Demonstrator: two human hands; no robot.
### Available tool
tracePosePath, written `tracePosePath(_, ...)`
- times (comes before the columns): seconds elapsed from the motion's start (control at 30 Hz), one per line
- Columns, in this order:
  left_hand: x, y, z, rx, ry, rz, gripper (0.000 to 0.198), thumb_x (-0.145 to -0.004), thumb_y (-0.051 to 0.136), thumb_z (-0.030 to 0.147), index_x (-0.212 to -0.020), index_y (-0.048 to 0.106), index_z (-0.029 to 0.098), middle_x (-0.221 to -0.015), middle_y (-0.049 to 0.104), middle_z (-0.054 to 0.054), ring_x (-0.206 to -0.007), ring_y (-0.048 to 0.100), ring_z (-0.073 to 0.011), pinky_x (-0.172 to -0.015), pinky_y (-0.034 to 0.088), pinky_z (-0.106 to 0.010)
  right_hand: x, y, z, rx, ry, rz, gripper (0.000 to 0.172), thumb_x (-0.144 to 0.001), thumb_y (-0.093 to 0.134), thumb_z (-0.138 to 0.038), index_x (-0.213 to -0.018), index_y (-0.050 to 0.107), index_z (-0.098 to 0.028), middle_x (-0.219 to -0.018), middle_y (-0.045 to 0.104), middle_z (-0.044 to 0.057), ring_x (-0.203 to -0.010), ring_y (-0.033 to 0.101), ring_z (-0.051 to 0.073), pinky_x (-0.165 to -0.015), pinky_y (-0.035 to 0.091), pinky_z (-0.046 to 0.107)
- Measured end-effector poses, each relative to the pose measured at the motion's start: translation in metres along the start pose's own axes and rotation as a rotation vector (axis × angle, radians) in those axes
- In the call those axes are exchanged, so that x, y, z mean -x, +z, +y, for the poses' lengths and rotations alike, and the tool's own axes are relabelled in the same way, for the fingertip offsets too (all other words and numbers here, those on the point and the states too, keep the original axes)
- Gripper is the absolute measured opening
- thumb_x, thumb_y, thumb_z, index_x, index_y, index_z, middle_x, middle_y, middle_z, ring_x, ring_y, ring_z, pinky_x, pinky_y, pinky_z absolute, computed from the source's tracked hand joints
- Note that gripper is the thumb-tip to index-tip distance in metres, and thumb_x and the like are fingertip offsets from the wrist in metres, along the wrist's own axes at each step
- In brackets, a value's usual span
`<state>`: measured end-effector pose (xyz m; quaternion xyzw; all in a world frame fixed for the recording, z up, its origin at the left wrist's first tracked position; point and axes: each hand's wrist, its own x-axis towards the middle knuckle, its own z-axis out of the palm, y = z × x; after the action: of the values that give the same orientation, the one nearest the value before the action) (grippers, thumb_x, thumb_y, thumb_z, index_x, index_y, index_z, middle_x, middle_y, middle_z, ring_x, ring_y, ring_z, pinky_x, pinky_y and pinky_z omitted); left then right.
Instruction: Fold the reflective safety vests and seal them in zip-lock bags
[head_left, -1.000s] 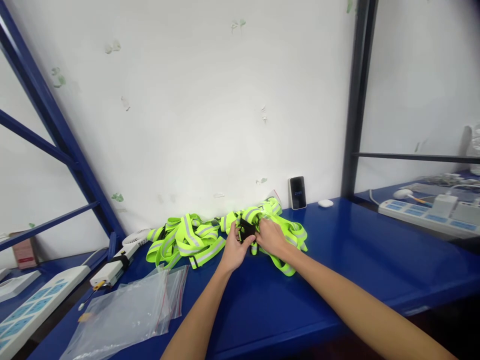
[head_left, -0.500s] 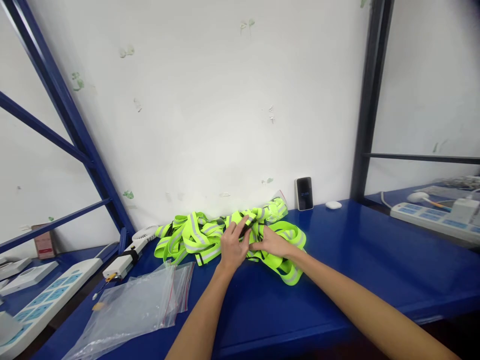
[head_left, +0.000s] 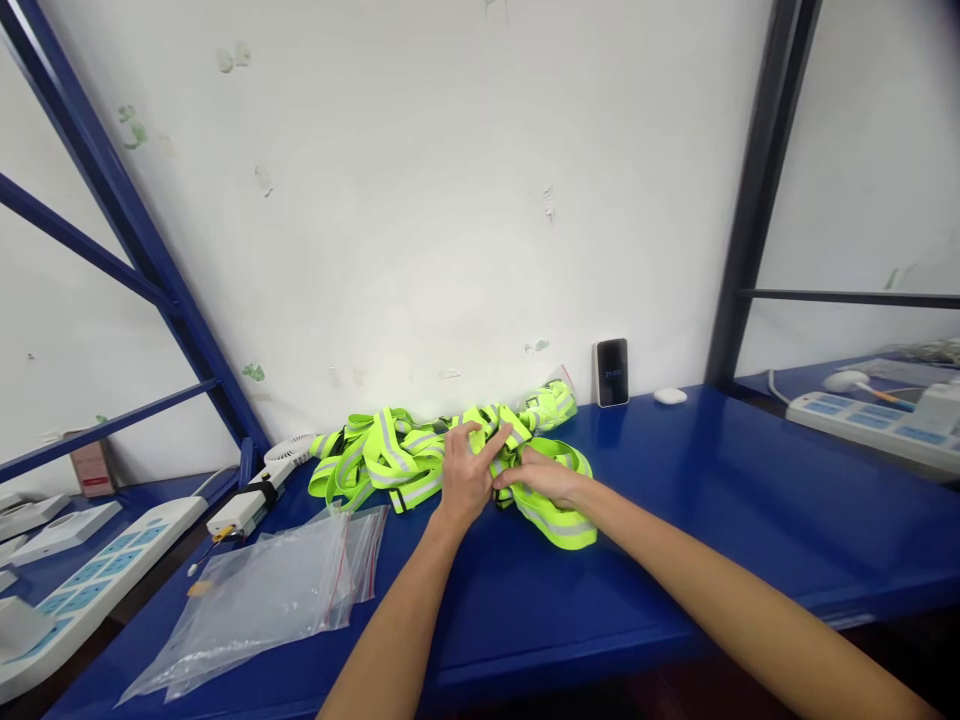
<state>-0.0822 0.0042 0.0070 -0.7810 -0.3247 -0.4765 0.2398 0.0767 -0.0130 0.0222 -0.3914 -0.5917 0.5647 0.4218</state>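
A tangled heap of neon yellow-green reflective straps (head_left: 390, 455) with silver stripes and black buckles lies against the wall. At the heap's right part, my left hand (head_left: 469, 472) has its fingers bent around a strap, the index finger stretched along it. Close beside it, my right hand (head_left: 547, 478) is closed on a looped reflective strap (head_left: 566, 525); its fingertips are hidden in the folds. Behind the hands sits a clear bag with a rolled reflective strap (head_left: 551, 405) in it.
Clear zip bags (head_left: 262, 595) lie flat at the left front of the blue table (head_left: 697, 520). A white fan (head_left: 289, 450) and a white device (head_left: 244, 507) stand at the left. A small clock display (head_left: 612, 372) and a white oval case (head_left: 670, 396) are at the back right.
My view has tilted down slightly. The looped strap at my right hand has drawn in toward the hands, and my left index finger has straightened.
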Motion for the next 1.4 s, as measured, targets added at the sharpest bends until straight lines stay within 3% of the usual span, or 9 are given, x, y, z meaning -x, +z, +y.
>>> tracePosePath(0.13,-0.002,-0.001,-0.001,0.021,0.011,-0.081,0.064,-0.08,0.048,0.001,-0.134,0.054,0.035,-0.128,0.038,-0.011,-0.119,0.04,-0.0282,-0.1,0.041,-0.048,-0.003,0.007,-0.001,-0.163,-0.235,0.006,0.041,-0.064,0.07,-0.017,-0.105,0.063,-0.018,-0.088,0.068,0.002,-0.086,0.063,0.021,-0.085,0.048,0.036)
tracePosePath(0.27,-0.005,0.0,0.008,0.206,-0.167,-0.065,0.059,-0.084,0.042,0.003,-0.131,0.057,0.034,-0.132,0.04,-0.01,-0.125,0.039,-0.0265,-0.106,0.035,-0.05,-0.003,0.009,-0.007,-0.165,-0.406,0.054,0.05,-0.062,0.074,-0.019,-0.111,0.064,-0.021,-0.107,0.068,0.003,-0.108,0.06,0.024,-0.1,0.042,0.04)
tracePosePath(0.5,-0.013,-0.001,0.023,0.964,-0.534,-0.103,0.035,-0.089,0.042,0.021,-0.109,0.072,0.022,-0.134,0.054,-0.007,-0.129,0.047,-0.0255,-0.11,0.035,-0.043,-0.007,-0.001,-0.002,-0.216,-0.268,0.204,0.038,-0.074,0.071,-0.041,-0.105,0.07,-0.02,-0.114,0.07,0.007,-0.118,0.057,0.027,-0.105,0.04,0.043)
tracePosePath(0.6,-0.012,0.005,0.028,0.991,-0.628,0.004,0.032,-0.089,0.052,0.028,-0.117,0.065,0.022,-0.135,0.056,-0.008,-0.132,0.046,-0.0252,-0.113,0.032,-0.041,-0.009,-0.005,0.0,-0.123,-0.18,0.359,0.042,-0.08,0.062,-0.047,-0.11,0.07,-0.019,-0.123,0.067,0.008,-0.125,0.053,0.028,-0.111,0.033,0.045)
tracePosePath(0.7,-0.009,0.01,0.028,0.889,-0.722,0.114,0.051,-0.086,0.06,0.03,-0.135,0.048,0.025,-0.143,0.048,-0.008,-0.137,0.04,-0.0244,-0.116,0.027,-0.041,-0.009,-0.005,-0.002,-0.044,-0.157,0.42,0.047,-0.085,0.055,-0.051,-0.116,0.069,-0.02,-0.13,0.062,0.008,-0.132,0.047,0.028,-0.114,0.029,0.044)
tracePosePath(0.87,-0.004,0.013,0.017,1.115,-0.877,-0.105,0.066,-0.08,0.068,0.039,-0.138,0.043,0.021,-0.138,0.053,-0.011,-0.126,0.051,-0.0255,-0.107,0.039,-0.04,-0.006,-0.004,-0.005,-0.016,-0.289,0.31,0.059,-0.086,0.048,-0.064,-0.127,0.062,-0.024,-0.136,0.058,0.005,-0.132,0.047,0.025,-0.112,0.033,0.039)
tracePosePath(1.0,-0.005,0.014,0.018,1.149,-0.887,-0.192,0.044,-0.077,0.069,0.043,-0.109,0.063,0.013,-0.114,0.068,-0.012,-0.11,0.061,-0.0268,-0.096,0.047,-0.038,-0.006,-0.008,-0.003,0.008,-0.315,0.307,0.061,-0.084,0.05,-0.067,-0.122,0.065,-0.021,-0.13,0.063,0.008,-0.129,0.05,0.028,-0.111,0.034,0.041)
tracePosePath(1.23,-0.009,0.02,0.032,1.043,-0.814,-0.082,0.034,-0.082,0.065,0.042,-0.102,0.061,0.015,-0.092,0.069,-0.007,-0.072,0.064,-0.0155,-0.064,0.051,-0.027,-0.009,-0.011,-0.005,-0.112,-0.157,0.497,0.074,-0.079,0.063,-0.059,-0.141,0.046,-0.024,-0.144,0.049,0.006,-0.14,0.035,0.029,-0.114,0.029,0.041)
tracePosePath(1.4,-0.002,0.027,0.037,0.958,-0.757,-0.01,0.037,-0.087,0.059,0.04,-0.117,0.057,0.017,-0.11,0.066,-0.01,-0.095,0.065,-0.0208,-0.077,0.054,-0.03,-0.011,-0.013,-0.004,-0.085,-0.361,0.462,0.079,-0.079,0.062,-0.056,-0.147,0.033,-0.029,-0.151,0.039,0.003,-0.146,0.021,0.019,-0.117,0.021,0.038)
